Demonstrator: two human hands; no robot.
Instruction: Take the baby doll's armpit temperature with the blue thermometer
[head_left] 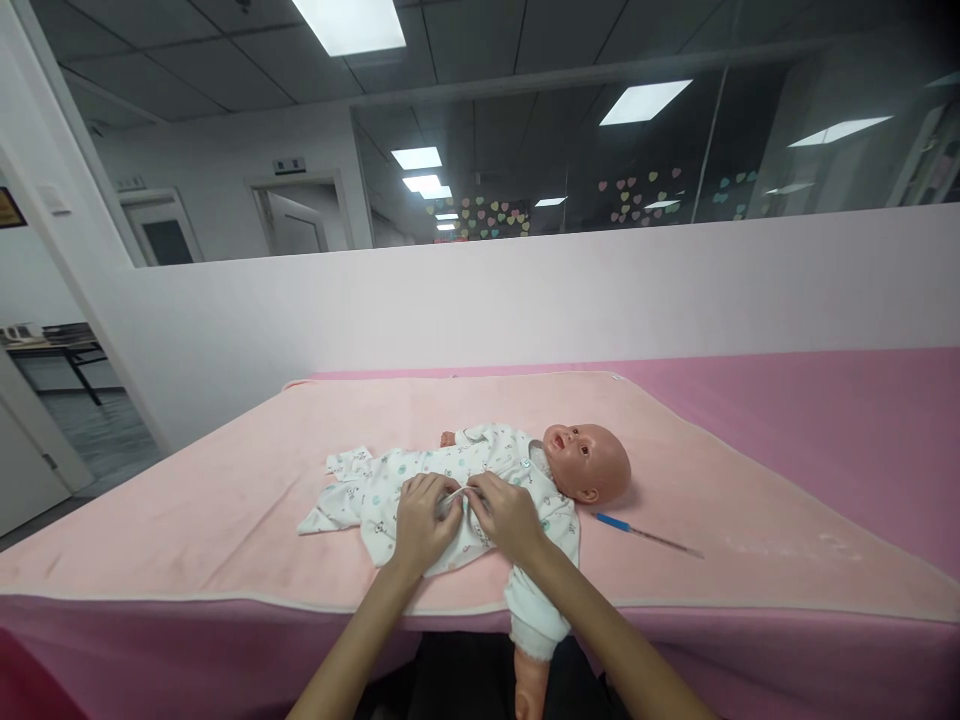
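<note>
A baby doll (589,462) lies on its back with its head to the right, dressed in a white printed outfit (390,485). Over the doll's belly, my left hand (426,522) is closed, fingertips pinching a thin white strip (459,491). My right hand (506,515) pinches the same strip from the other side, close to the left fingertips. Whether the strip belongs to the outfit I cannot tell. One doll arm (531,680) hangs over the near table edge beneath my right forearm. Right of the doll's head lies a thin stick with a blue end (613,521).
A peach blanket (225,500) covers the table, over a pink cloth (787,410). Behind it runs a low white wall (525,310) with glass above. At the left, beyond a doorway, stands a desk (60,345).
</note>
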